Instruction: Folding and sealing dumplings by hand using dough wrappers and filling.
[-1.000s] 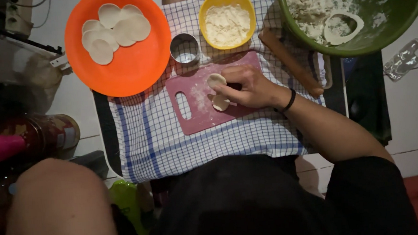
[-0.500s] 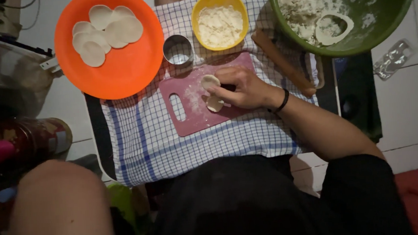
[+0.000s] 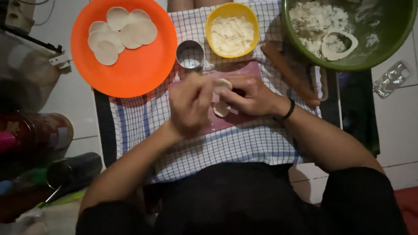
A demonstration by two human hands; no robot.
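Both hands meet mid-frame over the pink board point(image 3: 204, 127) — left hand point(image 3: 189, 104) and right hand point(image 3: 250, 94) pinch a dough round point(image 3: 221, 85); thin dough may tear if pulled unevenly.

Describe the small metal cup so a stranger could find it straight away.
Start at the big orange plate holding pale dough rounds. Just right of its rim, on the checked cloth beside the yellow bowl, stands the metal cup: the only shiny, silver, empty container there.
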